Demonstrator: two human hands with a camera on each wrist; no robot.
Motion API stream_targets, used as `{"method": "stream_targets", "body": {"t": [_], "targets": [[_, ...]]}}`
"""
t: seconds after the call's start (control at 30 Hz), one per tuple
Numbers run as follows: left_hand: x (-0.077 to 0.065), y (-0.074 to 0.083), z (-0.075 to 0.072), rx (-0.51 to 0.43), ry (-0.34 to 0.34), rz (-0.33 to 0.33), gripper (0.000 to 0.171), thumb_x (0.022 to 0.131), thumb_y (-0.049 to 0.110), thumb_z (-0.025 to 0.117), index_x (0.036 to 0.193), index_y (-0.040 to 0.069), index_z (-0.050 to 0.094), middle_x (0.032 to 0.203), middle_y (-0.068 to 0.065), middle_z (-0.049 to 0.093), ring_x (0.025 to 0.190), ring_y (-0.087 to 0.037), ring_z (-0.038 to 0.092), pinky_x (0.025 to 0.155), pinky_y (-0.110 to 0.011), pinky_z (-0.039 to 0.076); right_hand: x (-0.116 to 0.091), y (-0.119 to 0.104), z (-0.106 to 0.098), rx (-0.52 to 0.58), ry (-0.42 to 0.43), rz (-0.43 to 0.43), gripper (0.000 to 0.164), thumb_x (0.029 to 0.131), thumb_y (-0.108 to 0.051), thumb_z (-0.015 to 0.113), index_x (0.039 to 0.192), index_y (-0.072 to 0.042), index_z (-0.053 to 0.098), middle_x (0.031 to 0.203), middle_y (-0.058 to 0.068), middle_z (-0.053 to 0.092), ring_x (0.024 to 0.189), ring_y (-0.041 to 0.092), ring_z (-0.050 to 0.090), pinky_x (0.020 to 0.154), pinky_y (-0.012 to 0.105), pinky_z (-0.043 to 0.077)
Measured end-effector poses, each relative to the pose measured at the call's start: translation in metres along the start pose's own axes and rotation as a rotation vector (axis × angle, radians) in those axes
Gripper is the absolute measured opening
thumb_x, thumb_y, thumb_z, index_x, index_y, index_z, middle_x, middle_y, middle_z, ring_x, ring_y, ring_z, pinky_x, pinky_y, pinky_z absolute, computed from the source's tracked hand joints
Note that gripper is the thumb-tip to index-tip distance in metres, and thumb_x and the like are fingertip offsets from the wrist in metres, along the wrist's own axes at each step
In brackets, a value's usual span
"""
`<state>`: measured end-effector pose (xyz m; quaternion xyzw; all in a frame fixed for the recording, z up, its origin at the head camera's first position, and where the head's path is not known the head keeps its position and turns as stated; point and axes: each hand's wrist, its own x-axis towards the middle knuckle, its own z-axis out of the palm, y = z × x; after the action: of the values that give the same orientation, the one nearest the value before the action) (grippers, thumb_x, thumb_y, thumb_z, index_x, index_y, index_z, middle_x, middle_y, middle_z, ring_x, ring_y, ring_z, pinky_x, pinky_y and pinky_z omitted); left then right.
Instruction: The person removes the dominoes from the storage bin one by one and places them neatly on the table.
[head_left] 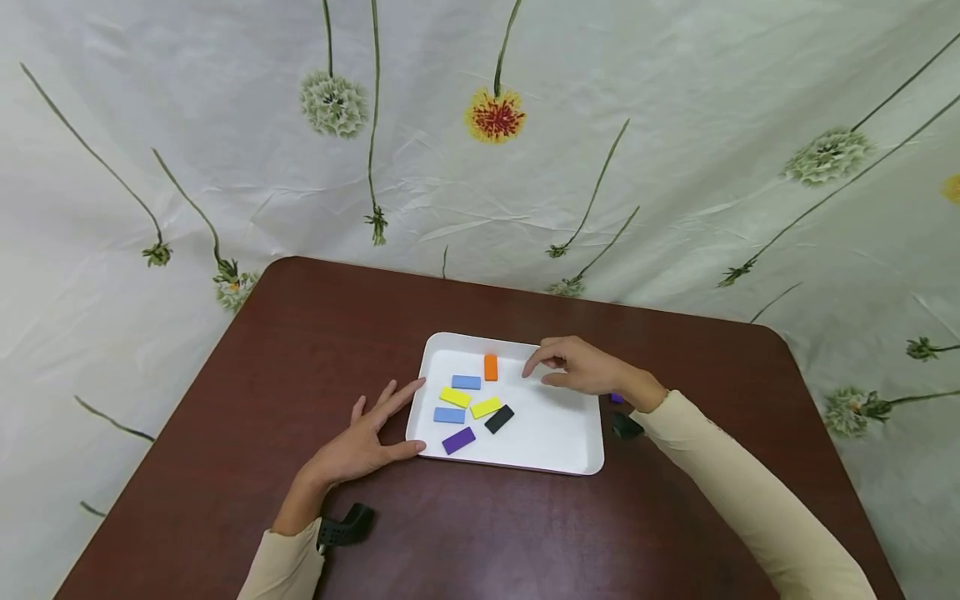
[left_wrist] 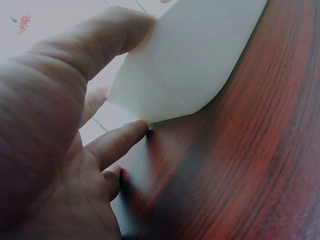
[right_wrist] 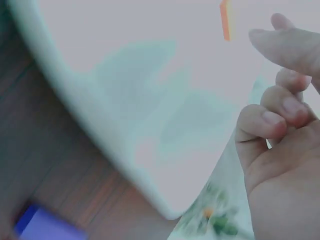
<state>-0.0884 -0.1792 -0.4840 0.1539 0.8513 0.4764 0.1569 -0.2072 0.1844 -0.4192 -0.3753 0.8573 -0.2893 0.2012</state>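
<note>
A white tray [head_left: 555, 442] lies on the table with several small coloured blocks in its left half. My left hand [head_left: 360, 446] touches the tray's left side, fingers spread, thumb at the near corner; the left wrist view shows fingertips against its outer wall. Above the tray's far right part hovers my right hand [head_left: 581, 367], holding nothing, index finger and thumb apart, other fingers bent. Nearest to it stands an orange block [head_left: 491, 367]. Left and nearer lie two blue blocks [head_left: 466, 382], two yellow blocks [head_left: 486, 407], a black block [head_left: 499, 419] and a purple block [head_left: 458, 440].
Another purple block [right_wrist: 47, 225] lies on the dark wooden table [head_left: 487, 533], outside the tray's right side and partly hidden by the right wrist in the head view. A white flowered cloth [head_left: 450, 183] hangs behind the table.
</note>
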Motion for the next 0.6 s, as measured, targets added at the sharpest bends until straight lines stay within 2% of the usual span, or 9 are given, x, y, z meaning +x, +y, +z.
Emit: {"method": "stream_targets", "body": {"t": [0.3, 0.6], "targets": [[0.000, -0.001, -0.002, 0.000, 0.004, -0.012, 0.087, 0.087, 0.039, 0.078, 0.158, 0.033, 0.029, 0.165, -0.013, 0.025, 0.155, -0.041, 0.000, 0.114, -0.068, -0.016, 0.041, -0.019, 0.026, 0.080, -0.197, -0.115, 0.035, 0.093, 0.011, 0.057, 0.113, -0.012, 0.075, 0.084, 0.005, 0.048, 0.080, 0.013, 0.042, 0.071, 0.020, 0.037], [0.001, -0.002, 0.000, 0.008, 0.004, -0.009, 0.087, 0.087, 0.040, 0.078, 0.158, 0.033, 0.029, 0.165, -0.012, 0.025, 0.155, -0.041, 0.001, 0.114, -0.068, -0.015, 0.058, -0.028, 0.036, 0.139, -0.327, -0.135, 0.049, 0.088, 0.019, 0.047, 0.116, -0.010, 0.075, 0.082, 0.007, 0.044, 0.083, 0.012, 0.041, 0.073, 0.019, 0.036]]}}
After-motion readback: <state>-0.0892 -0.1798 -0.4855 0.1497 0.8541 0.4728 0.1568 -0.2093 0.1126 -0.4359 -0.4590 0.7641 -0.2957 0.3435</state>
